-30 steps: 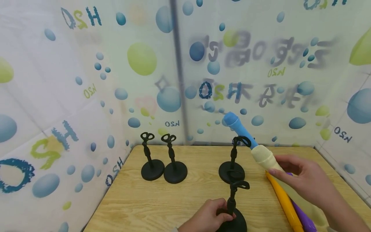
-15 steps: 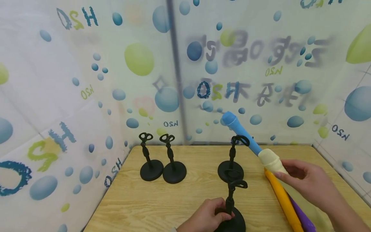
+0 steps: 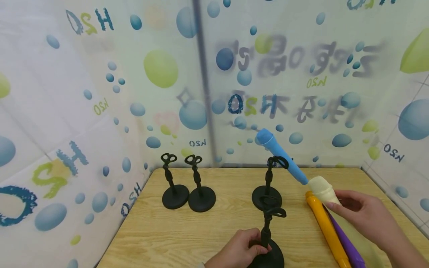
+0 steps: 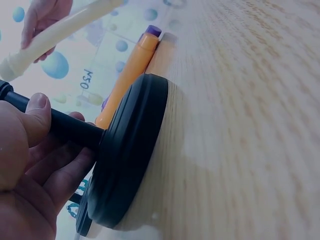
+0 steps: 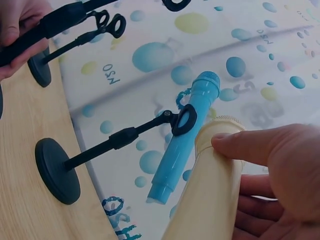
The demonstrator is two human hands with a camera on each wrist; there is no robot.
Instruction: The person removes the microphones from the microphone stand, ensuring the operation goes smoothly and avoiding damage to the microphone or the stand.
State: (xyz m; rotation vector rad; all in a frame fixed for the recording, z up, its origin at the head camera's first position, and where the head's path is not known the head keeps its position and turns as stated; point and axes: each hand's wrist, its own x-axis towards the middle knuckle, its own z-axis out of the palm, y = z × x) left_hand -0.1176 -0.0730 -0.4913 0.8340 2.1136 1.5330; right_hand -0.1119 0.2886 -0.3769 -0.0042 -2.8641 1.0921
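My left hand (image 3: pixel 242 248) grips the stem of a black microphone stand (image 3: pixel 268 232) at the front of the table, its round base (image 4: pixel 132 150) down on the wood. My right hand (image 3: pixel 365 214) holds a cream microphone (image 3: pixel 323 190) near its head, thumb on one side; the microphone is tilted above the table's right part. A blue microphone (image 3: pixel 281 154) rests slanted through the clip of another black stand (image 3: pixel 268 182) behind. In the right wrist view, the cream microphone (image 5: pixel 212 185) appears close beside the blue microphone (image 5: pixel 187 135).
Two more black stands (image 3: pixel 174 195) (image 3: pixel 201 197) stand side by side at the back left with bare clips. An orange microphone (image 3: pixel 326 227) and a purple microphone (image 3: pixel 346 240) lie along the table's right side. A patterned curtain (image 3: pixel 161 111) hangs behind the table (image 3: pixel 167 238).
My right hand has moved right and slightly down with the cream microphone, opening a gap from the blue microphone's lower end. My left hand keeps its hold on the stand.
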